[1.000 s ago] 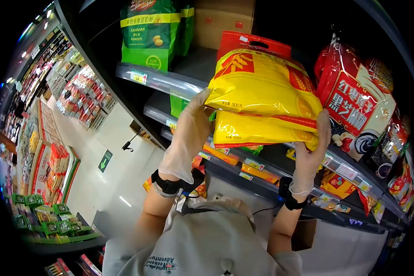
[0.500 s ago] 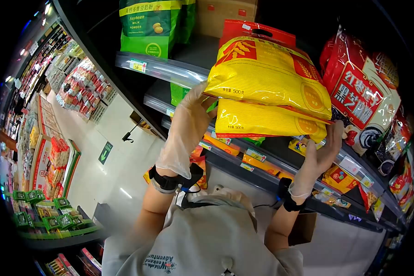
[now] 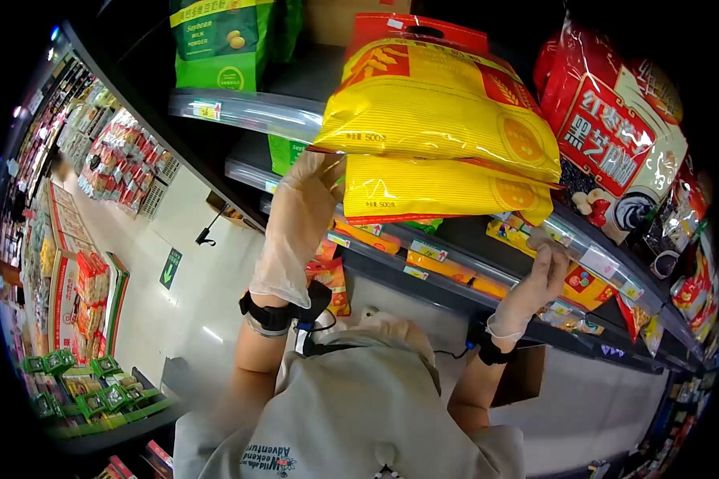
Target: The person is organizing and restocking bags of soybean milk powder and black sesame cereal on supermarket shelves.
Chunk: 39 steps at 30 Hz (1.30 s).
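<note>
Two yellow 500 g food powder bags with red tops lie one against the other on the shelf, the upper bag overlapping the lower bag. My left hand, in a thin clear glove, closes its fingers round the lower left corner of the upper bag; some fingertips are hidden behind it. My right hand, gloved too, hangs below the right corner of the bags, apart from them. Its fingers are loosely bent and hold nothing; the tips are slightly blurred.
Green soybean milk powder bags stand at the left on the same shelf. At the right are red and white black-sesame powder bags. A clear price rail edges the shelf. Lower shelves hold orange packs. A cardboard box stands below right.
My right hand has come down off the right side of the yellow bags. The left hand stays at their left corner. The whole view has shifted slightly.
</note>
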### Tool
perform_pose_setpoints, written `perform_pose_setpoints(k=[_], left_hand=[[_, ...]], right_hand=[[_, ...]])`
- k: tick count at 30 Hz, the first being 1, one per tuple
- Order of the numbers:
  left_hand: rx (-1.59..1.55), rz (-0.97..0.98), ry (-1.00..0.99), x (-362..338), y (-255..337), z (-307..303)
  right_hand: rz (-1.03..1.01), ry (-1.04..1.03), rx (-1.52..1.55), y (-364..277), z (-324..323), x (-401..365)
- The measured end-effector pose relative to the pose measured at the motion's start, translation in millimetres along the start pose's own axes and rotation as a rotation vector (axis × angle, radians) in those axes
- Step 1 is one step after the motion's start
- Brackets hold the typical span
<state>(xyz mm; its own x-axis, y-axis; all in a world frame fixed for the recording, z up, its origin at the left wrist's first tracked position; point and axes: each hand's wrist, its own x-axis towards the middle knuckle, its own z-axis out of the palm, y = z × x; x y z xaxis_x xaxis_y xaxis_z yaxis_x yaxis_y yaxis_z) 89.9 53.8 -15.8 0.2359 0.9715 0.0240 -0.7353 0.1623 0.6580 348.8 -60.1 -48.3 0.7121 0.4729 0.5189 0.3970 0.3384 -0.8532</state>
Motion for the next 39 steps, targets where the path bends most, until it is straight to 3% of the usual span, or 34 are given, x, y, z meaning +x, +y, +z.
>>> perform_pose_setpoints(k=[22,25,27,29,31,33,35,37,39], left_hand=[[0.109,-0.002,0.046,-12.5,-9.0,-9.1],[0.164,0.022,-0.053,-12.3,-6.0,-27.7],[0.273,0.043,0.102,-19.0,-1.8,-17.6],[0.358,0.028,0.125,-21.1,4.4,-38.5],[0.349,0.078,0.104,-26.9,8.7,-61.0],[0.426,0.134,0.142,-32.2,12.4,-74.5],[0.393,0.098,0.18,-38.3,13.9,-97.6],[0.391,0.061,0.178,-49.1,12.2,-111.6],[0.411,0.031,0.241,-55.3,8.2,-136.7]], right_hand=[[0.211,-0.046,0.051,3.3,-3.3,-16.6],[0.21,-0.022,0.085,1.6,-2.6,-17.3],[0.218,-0.022,0.094,4.1,-5.7,-18.8],[0.272,-0.014,0.088,2.0,-8.6,-16.3],[0.145,-0.106,-0.02,12.6,-14.5,-16.4],[0.151,-0.118,-0.01,18.7,-17.6,-16.4],[0.224,-0.116,0.261,22.5,-19.6,-16.8],[0.177,-0.157,0.331,31.4,-21.9,-14.9],[0.245,-0.042,0.423,40.7,-21.8,-13.9]])
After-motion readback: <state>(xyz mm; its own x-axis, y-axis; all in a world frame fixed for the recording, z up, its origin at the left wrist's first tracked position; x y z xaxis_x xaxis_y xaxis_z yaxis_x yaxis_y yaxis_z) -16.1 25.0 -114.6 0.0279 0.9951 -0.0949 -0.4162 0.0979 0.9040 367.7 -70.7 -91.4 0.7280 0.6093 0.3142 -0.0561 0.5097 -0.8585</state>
